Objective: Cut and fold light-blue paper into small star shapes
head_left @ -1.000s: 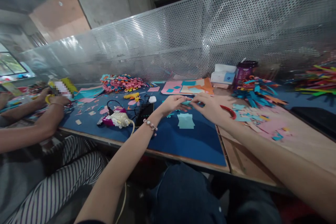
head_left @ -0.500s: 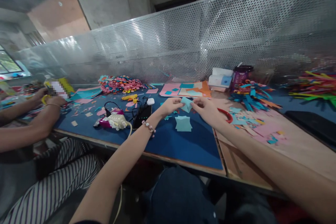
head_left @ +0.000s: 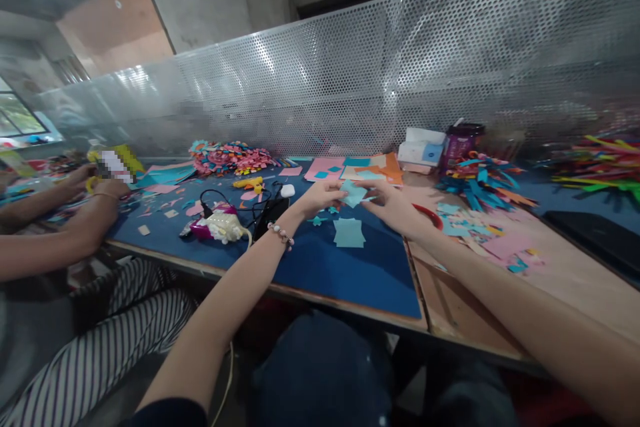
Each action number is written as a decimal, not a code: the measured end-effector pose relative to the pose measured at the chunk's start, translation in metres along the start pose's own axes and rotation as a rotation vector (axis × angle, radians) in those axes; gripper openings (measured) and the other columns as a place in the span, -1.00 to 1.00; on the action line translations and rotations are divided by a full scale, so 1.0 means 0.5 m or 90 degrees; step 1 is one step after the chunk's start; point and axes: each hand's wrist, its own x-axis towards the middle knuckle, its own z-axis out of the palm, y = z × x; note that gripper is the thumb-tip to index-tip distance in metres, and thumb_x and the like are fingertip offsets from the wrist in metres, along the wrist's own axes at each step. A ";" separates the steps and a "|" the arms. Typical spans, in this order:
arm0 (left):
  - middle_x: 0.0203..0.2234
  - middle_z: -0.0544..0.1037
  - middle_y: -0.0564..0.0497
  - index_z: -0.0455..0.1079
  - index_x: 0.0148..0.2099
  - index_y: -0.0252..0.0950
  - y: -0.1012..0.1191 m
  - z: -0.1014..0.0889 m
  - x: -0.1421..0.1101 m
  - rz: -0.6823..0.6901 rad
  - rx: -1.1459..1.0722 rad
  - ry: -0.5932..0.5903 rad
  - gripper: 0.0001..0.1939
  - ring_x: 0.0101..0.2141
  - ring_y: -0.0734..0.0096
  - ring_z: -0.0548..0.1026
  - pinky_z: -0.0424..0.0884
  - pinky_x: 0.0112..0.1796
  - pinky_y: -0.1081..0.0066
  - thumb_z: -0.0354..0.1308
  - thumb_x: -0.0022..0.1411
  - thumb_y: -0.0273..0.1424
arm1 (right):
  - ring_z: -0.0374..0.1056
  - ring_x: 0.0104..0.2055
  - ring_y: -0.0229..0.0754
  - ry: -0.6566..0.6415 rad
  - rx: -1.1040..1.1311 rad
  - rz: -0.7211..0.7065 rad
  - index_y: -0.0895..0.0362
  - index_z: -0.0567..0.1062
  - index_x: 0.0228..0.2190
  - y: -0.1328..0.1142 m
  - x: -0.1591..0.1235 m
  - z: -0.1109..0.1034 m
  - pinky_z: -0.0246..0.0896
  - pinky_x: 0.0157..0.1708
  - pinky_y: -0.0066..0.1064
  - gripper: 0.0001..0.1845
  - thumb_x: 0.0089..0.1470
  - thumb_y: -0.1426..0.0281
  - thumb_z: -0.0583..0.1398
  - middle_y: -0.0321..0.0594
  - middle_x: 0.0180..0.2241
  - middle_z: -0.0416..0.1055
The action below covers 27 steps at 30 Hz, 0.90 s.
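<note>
A small piece of light blue paper (head_left: 354,194) is held up above the blue tabletop between my two hands. My left hand (head_left: 324,196) pinches its left edge between thumb and fingers. On the opposite side, my right hand (head_left: 389,203) has its fingertips closed at the paper's right edge. Just below lies a small stack of light blue paper squares (head_left: 349,233), its corners not lined up. Small cut turquoise paper pieces (head_left: 317,221) rest beside my left wrist. The red handle (head_left: 429,215) of a tool shows partly behind my right wrist.
Left of my arm are a power strip (head_left: 220,225) with cables and a yellow glue gun (head_left: 249,183). Coloured paper sheets (head_left: 325,167), a tissue box (head_left: 421,147) and blue-orange paper strips (head_left: 480,180) stand behind. A co-worker's hand (head_left: 107,188) holds yellow scissors at left.
The light blue paper has turned between my fingers and now shows a flatter face. Both hands have shifted slightly. The stack stays on the table.
</note>
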 end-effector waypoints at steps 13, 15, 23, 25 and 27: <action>-0.34 0.52 -0.09 0.36 -0.19 -0.37 0.004 0.011 -0.018 0.044 -0.031 -0.049 -0.71 -0.35 0.36 0.52 0.41 -0.37 0.39 0.20 0.09 -0.28 | 0.35 -0.29 -0.18 0.091 -0.080 0.003 0.11 0.47 -0.45 -0.020 -0.002 0.017 0.26 -0.28 -0.35 -0.73 0.03 0.16 0.18 -0.20 -0.34 0.44; -0.34 0.50 -0.09 0.37 -0.23 -0.38 0.005 0.016 -0.018 0.066 -0.014 -0.034 -0.71 -0.33 0.34 0.52 0.41 -0.38 0.39 0.14 0.14 -0.23 | 0.34 -0.37 -0.21 0.095 -0.056 0.033 0.13 0.47 -0.43 -0.023 -0.004 0.019 0.24 -0.34 -0.38 -0.71 0.03 0.15 0.17 -0.21 -0.38 0.44; -0.42 0.50 -0.04 0.40 -0.25 -0.37 0.015 0.026 -0.024 0.121 0.108 0.009 -0.70 -0.38 0.45 0.47 0.39 -0.39 0.46 0.25 0.03 -0.25 | 0.30 -0.43 -0.23 0.135 -0.043 0.053 0.13 0.42 -0.43 -0.026 -0.011 0.025 0.20 -0.42 -0.41 -0.70 0.02 0.13 0.17 -0.23 -0.45 0.43; -0.40 0.51 -0.06 0.40 -0.18 -0.37 0.012 0.027 -0.023 0.120 0.089 0.013 -0.66 -0.35 0.42 0.49 0.40 -0.39 0.45 0.26 0.02 -0.27 | 0.31 -0.41 -0.23 0.141 -0.035 0.045 0.13 0.41 -0.41 -0.024 -0.012 0.026 0.21 -0.39 -0.40 -0.71 0.02 0.14 0.17 -0.23 -0.43 0.42; -0.39 0.52 -0.07 0.38 -0.14 -0.37 0.008 0.027 -0.021 0.121 0.073 0.025 -0.62 -0.34 0.39 0.51 0.41 -0.39 0.43 0.27 0.01 -0.28 | 0.31 -0.40 -0.22 0.145 -0.032 0.041 0.13 0.40 -0.39 -0.021 -0.013 0.028 0.21 -0.38 -0.39 -0.72 0.03 0.16 0.18 -0.23 -0.43 0.42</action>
